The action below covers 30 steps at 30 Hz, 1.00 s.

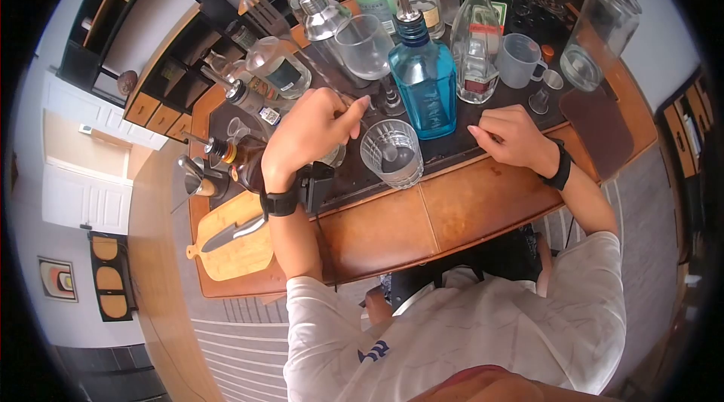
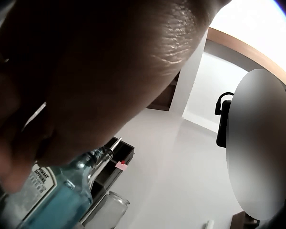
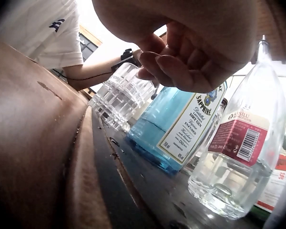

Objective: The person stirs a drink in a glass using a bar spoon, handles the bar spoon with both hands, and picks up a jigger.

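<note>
My left hand (image 1: 315, 129) is raised beside the mixing glass (image 1: 392, 154), fingers curled round a thin metal bar spoon (image 2: 34, 116). Only a sliver of its shaft shows between the fingers in the left wrist view; a spoon-like shape appears inside the cut-glass tumbler in the head view. My right hand (image 1: 514, 135) rests near the table's front edge, its fingers loosely curled and holding nothing. Between the hands stands a blue gin bottle (image 1: 424, 93) with a metal pourer. A clear bottle with a red label (image 3: 238, 143) is just beyond the right hand.
A stemmed glass (image 1: 365, 47) and a metal shaker (image 1: 323, 13) stand behind the left hand. Several bottles crowd the back and left. At left lies a cutting board (image 1: 234, 255) with a knife (image 1: 232, 234). A plastic measuring jug (image 1: 518, 61) and a jigger (image 1: 544, 91) are at right.
</note>
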Motion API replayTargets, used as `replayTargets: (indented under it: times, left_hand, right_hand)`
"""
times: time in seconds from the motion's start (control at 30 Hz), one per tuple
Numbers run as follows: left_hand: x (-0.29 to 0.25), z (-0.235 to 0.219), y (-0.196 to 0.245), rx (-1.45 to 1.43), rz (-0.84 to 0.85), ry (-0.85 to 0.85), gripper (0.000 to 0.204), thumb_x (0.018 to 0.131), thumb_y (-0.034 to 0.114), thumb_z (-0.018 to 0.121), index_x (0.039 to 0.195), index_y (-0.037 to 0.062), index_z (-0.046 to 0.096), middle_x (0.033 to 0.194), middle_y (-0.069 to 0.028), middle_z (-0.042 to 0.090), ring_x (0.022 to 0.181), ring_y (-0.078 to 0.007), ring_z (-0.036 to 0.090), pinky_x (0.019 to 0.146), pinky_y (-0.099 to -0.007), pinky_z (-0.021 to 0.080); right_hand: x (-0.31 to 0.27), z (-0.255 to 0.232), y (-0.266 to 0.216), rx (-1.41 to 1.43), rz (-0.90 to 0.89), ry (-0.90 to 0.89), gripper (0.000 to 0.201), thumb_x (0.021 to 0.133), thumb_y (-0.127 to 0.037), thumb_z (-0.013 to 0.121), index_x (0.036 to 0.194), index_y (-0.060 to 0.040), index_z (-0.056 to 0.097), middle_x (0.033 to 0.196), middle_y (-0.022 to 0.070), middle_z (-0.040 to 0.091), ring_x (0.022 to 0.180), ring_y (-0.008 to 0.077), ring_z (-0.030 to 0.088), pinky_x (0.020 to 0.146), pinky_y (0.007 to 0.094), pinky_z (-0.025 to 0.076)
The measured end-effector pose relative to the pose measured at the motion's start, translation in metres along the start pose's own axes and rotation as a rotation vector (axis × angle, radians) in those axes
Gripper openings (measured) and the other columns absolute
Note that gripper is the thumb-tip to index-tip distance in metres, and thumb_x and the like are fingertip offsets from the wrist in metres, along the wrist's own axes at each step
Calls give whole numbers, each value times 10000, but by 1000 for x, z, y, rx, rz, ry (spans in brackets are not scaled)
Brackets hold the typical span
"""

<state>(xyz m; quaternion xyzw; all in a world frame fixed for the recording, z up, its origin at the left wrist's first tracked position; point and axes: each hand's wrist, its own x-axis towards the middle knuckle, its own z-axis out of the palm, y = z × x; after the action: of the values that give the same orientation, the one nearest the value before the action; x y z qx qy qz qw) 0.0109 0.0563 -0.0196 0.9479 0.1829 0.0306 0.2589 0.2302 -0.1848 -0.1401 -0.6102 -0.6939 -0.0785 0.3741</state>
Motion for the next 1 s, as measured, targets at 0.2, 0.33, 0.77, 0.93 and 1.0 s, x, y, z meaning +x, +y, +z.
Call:
replayTargets:
  times: [0.2,0.33,0.77,0.93,1.0]
  left_hand:
    - [10,4,-6,-142,66,-105,541,1036,353,572,687,-45,686,583,-89,630,540,-143,585,574,-330,478]
    - [12,4,-8,-206,73,-172,560,1049,365,559,688,-42,689,586,-52,625,545,-113,577,562,-310,469]
    - [-9,-24,-12,-365,-37,21,572,1055,407,550,690,-4,712,556,-3,565,511,-52,457,487,-253,338]
    - [-17,-33,-12,-400,-31,65,569,1055,415,557,693,2,708,553,11,546,509,-34,431,484,-235,304]
    - [-19,-35,-11,-417,-14,96,566,1055,413,560,693,5,708,555,18,541,511,-31,426,486,-228,297]
  right_hand:
    - [0,0,0,-2,-5,-2,314,903,-98,701,658,-19,521,616,121,506,519,317,524,483,408,399]
    - [0,0,0,-16,-13,0,316,904,-102,701,658,-18,521,617,121,507,518,316,524,482,408,400]
    - [0,0,0,-1,1,-9,301,904,-106,701,668,-15,537,623,121,520,524,314,533,485,404,407]
    - [0,0,-1,-11,5,-21,312,909,-106,693,661,-22,524,620,117,515,527,313,535,489,405,404]
    - [0,0,0,-9,10,-25,313,909,-107,694,660,-22,524,620,117,515,528,314,535,490,407,404]
